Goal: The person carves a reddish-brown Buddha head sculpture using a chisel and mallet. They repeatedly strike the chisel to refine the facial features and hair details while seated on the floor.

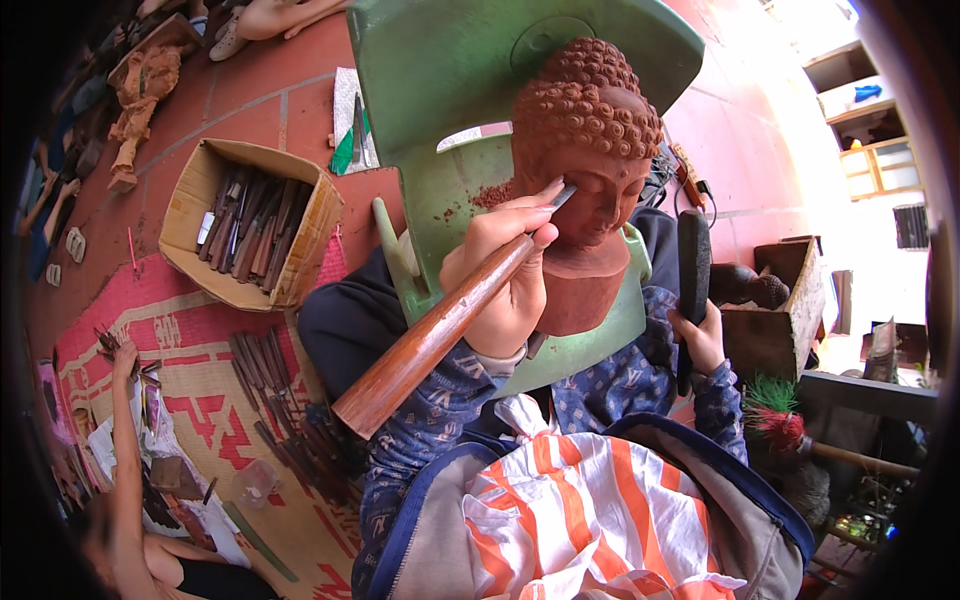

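Note:
A reddish-brown carved wooden Buddha head [580,130] with rows of curls stands upright on a green plastic chair [420,90] in front of me. My left hand [500,275] is closed round a chisel [430,340] with a thick, glossy wooden handle. Its short metal blade meets the carving beside the eye. On the right, my right hand [700,335] grips a long dark bar [692,270], held upright and apart from the carving; whether it is wood I cannot tell. Reddish wood shavings [490,195] lie on the chair beside the head.
A cardboard box [320,225] full of wooden-handled tools stands at left. More tools [270,370] lie on a patterned mat [200,340]. Another person's hand [122,362] is at lower left. A wooden crate [800,300] with a dark carved head [765,290] stands at right.

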`<state>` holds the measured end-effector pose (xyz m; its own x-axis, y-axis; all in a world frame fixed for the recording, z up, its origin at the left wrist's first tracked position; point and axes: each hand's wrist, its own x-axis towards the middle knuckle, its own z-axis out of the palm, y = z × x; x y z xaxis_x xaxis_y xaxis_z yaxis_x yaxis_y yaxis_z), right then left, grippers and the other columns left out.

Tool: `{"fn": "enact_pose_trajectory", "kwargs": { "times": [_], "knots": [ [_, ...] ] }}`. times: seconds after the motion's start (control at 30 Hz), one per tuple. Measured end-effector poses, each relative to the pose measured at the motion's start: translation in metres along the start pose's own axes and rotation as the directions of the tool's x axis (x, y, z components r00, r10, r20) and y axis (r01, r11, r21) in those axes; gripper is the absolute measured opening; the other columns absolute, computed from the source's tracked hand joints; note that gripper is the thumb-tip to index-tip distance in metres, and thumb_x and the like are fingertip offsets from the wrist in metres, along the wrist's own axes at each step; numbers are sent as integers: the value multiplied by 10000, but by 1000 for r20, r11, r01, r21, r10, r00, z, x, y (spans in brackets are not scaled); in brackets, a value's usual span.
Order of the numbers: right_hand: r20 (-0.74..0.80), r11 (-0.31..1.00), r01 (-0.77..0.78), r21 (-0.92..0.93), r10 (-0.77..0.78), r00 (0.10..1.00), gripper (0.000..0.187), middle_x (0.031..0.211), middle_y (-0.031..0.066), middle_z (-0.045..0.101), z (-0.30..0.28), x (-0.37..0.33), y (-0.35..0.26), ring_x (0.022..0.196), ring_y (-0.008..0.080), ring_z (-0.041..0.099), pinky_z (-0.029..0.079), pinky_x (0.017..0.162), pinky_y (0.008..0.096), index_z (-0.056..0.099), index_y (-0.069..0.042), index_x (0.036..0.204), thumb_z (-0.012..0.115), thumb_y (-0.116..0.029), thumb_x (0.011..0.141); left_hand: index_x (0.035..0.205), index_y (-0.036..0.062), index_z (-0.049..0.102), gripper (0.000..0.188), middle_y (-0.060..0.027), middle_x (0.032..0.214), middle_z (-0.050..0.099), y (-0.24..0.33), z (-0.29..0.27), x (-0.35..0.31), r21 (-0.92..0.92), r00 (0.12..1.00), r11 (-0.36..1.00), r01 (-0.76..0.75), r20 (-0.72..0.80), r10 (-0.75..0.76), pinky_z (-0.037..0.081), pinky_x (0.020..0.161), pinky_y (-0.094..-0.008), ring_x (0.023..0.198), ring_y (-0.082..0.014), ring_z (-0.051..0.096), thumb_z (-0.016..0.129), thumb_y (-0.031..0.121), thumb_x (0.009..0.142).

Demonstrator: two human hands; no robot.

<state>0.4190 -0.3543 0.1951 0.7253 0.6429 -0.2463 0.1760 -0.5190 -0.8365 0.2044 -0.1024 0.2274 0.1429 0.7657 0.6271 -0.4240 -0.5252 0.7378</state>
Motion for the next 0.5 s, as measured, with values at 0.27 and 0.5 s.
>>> {"fn": "enact_pose_trajectory", "kwargs": {
  "times": [0.27,0.5],
  "knots": [
    [-20,905,368,-213,-380,925,167,747,-23,553,-19,-16,-136,658,57,487,415,594,233,578,1,911,703,-19,801,997,-1,555,133,-172,986,696,-2,-2,-1,39,1000,999,18,15,-18,545,770,-309,895,-271,704,622,85,921],
    [387,341,696,-632,-639,665,384,863,143,609,-17,-49,-255,791,308,620,469,718,353,577,21,1049,697,-92,702,1012,0,560,132,-183,991,691,-3,-2,-3,92,999,996,-23,37,19,541,745,-315,868,-278,699,594,107,941]
  ]
}}
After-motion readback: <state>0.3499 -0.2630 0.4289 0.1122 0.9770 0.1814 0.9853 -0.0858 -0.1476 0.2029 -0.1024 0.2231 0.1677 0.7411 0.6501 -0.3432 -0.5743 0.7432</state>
